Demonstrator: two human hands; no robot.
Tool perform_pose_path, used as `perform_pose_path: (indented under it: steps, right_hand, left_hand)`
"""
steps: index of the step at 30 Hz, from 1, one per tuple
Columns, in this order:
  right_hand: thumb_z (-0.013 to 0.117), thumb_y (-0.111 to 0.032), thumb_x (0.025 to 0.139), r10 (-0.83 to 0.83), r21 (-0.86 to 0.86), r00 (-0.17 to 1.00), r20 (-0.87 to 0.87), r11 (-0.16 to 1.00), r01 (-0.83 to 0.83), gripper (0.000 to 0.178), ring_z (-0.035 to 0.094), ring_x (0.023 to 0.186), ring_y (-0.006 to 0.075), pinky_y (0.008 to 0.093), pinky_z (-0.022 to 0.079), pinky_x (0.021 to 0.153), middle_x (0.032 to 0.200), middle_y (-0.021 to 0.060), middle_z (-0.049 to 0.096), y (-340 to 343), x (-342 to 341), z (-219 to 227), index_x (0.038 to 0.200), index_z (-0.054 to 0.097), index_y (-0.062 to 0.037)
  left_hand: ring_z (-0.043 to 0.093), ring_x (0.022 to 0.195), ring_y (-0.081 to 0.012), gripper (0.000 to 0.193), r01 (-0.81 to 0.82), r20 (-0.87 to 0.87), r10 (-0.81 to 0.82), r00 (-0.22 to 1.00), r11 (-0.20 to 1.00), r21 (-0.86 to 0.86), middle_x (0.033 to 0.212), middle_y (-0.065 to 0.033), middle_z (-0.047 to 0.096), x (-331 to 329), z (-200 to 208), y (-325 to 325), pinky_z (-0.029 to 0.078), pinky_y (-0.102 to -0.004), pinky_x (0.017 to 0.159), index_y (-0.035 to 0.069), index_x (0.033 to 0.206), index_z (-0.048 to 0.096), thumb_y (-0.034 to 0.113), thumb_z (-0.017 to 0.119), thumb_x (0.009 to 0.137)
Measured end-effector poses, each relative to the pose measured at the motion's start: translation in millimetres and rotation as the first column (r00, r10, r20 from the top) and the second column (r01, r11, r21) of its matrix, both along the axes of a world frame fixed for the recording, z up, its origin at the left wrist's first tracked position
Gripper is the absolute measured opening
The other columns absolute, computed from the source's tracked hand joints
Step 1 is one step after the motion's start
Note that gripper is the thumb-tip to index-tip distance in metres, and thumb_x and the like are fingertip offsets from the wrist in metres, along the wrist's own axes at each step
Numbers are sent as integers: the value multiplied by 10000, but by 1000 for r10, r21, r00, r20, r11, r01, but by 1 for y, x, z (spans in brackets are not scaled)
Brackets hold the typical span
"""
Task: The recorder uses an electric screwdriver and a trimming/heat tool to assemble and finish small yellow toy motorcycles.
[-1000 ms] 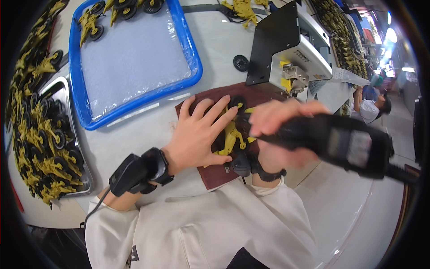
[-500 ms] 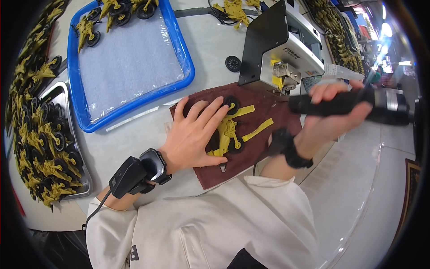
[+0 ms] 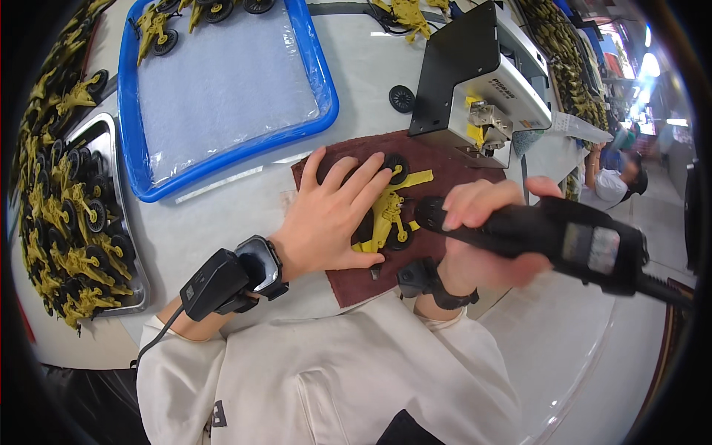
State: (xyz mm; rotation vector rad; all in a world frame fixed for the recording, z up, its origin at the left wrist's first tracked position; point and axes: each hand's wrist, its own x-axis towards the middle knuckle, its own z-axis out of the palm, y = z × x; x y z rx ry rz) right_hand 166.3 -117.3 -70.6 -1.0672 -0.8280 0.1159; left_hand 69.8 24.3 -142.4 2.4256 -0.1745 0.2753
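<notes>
A yellow plastic part with black wheels (image 3: 389, 211), like a toy motorcycle, lies on a dark red cloth (image 3: 348, 284). My left hand (image 3: 326, 211) rests over its left side, fingers spread, thumb at the near end and fingertips by the far wheel; it hides some of the part. In my right hand (image 3: 493, 233) is a black electric screwdriver (image 3: 586, 241), held nearly level with its cord running off to the right. Its front end reaches the part's right edge; whether it touches cannot be made out. A small metal piece (image 3: 376, 271) lies near my left thumb.
A blue tray (image 3: 330, 89) with several similar parts stands beyond my left hand. A metal tray (image 3: 139, 285) heaped with more sits at left. Behind the cloth stands a black-and-white screw feeder machine (image 3: 482, 89), a loose black wheel (image 3: 401, 99) beside it. A person (image 3: 615, 182) sits far right.
My right hand has brought the screwdriver leftward and nearer, its front end now beside the yellow part. My left hand stays on the part. The whole view has shifted slightly.
</notes>
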Motion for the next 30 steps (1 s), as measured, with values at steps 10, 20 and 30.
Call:
perform_pose_path:
  steps: [10,20,30]
  right_hand:
    - [542,-667,764,-104,-175,992,74,978,116,752,483,458,195,305,410,447,658,84,517,10,6,-11,1160,348,-58]
    - [426,-695,808,-390,139,902,187,919,369,751,509,471,191,327,453,488,633,87,545,-12,44,65,1174,386,-40]
    - [508,-574,836,-421,-131,901,104,892,432,621,473,467,181,325,405,468,601,72,498,-8,38,42,1134,405,-39]
  left_hand:
    - [393,1161,-290,931,1,-15,-1,1000,1000,-7,1348,-117,375,4,-1,-1,188,-547,1043,50,1291,408,495,760,553]
    - [393,1171,-304,937,2,-2,-2,1000,999,-32,1346,-119,389,2,0,0,182,-547,1036,70,1296,405,498,748,537]
    - [386,1176,-306,948,-16,34,16,999,1000,-3,1346,-121,387,-3,-5,-1,176,-538,1044,67,1300,397,515,740,538]
